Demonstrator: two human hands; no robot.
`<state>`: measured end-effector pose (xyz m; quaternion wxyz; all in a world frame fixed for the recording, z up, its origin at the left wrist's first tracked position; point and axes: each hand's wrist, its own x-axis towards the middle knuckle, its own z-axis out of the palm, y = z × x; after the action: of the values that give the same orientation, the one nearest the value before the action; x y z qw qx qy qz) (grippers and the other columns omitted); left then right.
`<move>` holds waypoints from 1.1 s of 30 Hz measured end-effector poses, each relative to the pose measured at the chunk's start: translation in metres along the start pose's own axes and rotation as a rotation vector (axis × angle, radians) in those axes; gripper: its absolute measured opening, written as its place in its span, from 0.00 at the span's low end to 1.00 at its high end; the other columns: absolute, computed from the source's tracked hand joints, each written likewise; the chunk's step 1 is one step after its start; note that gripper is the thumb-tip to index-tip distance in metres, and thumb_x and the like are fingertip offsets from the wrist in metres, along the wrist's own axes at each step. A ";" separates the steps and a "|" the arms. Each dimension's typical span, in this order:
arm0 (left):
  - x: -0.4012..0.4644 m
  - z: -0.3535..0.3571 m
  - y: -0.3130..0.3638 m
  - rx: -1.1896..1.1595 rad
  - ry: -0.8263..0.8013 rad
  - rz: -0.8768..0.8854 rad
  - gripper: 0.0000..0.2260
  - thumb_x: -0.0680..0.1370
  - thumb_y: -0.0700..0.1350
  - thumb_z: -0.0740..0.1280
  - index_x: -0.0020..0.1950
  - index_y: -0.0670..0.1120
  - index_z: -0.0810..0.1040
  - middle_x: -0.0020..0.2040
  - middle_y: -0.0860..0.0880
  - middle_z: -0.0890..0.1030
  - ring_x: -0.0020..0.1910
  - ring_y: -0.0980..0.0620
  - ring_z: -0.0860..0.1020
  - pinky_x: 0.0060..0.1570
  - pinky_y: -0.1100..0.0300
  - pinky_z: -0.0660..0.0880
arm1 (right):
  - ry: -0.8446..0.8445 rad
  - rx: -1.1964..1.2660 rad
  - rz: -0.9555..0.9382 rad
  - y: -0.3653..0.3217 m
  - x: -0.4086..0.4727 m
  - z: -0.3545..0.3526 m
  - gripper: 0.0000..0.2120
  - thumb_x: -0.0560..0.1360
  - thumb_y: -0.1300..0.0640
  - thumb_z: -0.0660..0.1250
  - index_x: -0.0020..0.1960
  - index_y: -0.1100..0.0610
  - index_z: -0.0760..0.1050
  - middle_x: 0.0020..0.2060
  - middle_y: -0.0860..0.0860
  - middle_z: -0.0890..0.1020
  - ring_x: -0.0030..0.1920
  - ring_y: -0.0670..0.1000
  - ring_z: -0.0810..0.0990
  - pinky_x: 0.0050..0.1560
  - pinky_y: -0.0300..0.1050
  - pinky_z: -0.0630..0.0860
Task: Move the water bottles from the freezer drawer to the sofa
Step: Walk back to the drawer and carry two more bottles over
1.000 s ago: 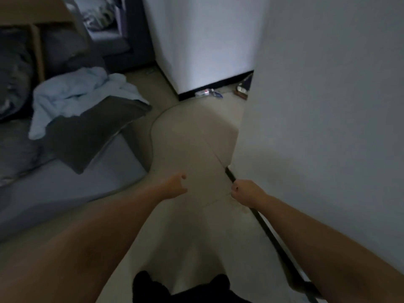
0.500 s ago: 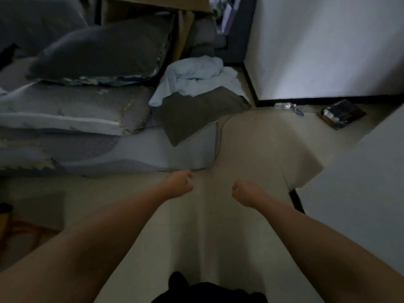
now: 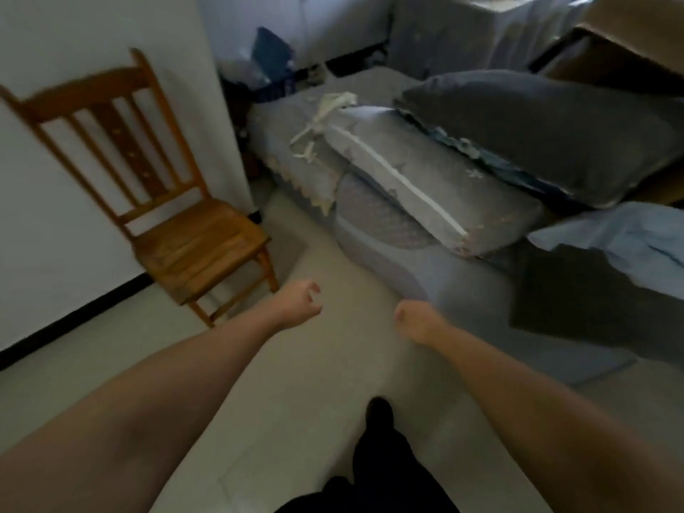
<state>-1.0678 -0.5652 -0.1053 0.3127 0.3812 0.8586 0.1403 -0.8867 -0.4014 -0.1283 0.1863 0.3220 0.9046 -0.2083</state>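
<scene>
Glossy wooden chair, cloth sofa

Wooden chair motion-blurred, sofa cut by right edge, upper arms out of frame

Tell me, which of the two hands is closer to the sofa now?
Right. The right hand hangs beside the sofa edge; the left hand is nearer the wooden chair. Both are curled and hold nothing.

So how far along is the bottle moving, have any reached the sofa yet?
Nothing looks done: no bottles show on the grey cushioned sofa or its stacked pillows. Nothing is in hand either; the left hand and right hand are curled and hold nothing. Fetching the bottles is left; no freezer is in view.
</scene>
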 end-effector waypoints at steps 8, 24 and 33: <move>-0.006 -0.065 -0.099 -0.193 0.174 -0.314 0.17 0.77 0.46 0.65 0.64 0.44 0.71 0.57 0.44 0.78 0.54 0.44 0.79 0.51 0.54 0.75 | -0.107 -0.149 -0.316 -0.121 0.121 -0.028 0.14 0.79 0.59 0.55 0.54 0.64 0.77 0.55 0.62 0.81 0.55 0.59 0.79 0.53 0.46 0.73; 0.006 -0.144 -0.227 -0.470 0.521 -0.747 0.16 0.77 0.47 0.66 0.64 0.46 0.72 0.55 0.48 0.77 0.52 0.50 0.76 0.47 0.60 0.72 | -0.341 -0.261 -0.745 -0.375 0.277 -0.033 0.06 0.78 0.55 0.60 0.47 0.50 0.76 0.45 0.48 0.78 0.45 0.49 0.77 0.45 0.44 0.74; -0.119 -0.155 -0.390 -0.646 0.629 -1.073 0.18 0.77 0.47 0.65 0.66 0.45 0.70 0.61 0.44 0.77 0.57 0.45 0.76 0.54 0.57 0.72 | -0.513 -0.441 -0.997 -0.593 0.238 0.070 0.15 0.78 0.56 0.58 0.54 0.63 0.79 0.49 0.58 0.81 0.52 0.58 0.80 0.53 0.51 0.77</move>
<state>-1.3282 -0.9151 -0.1227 0.1729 -0.2660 0.8933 0.3183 -1.4362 -0.7348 -0.1473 0.3408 -0.2478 0.8946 -0.1490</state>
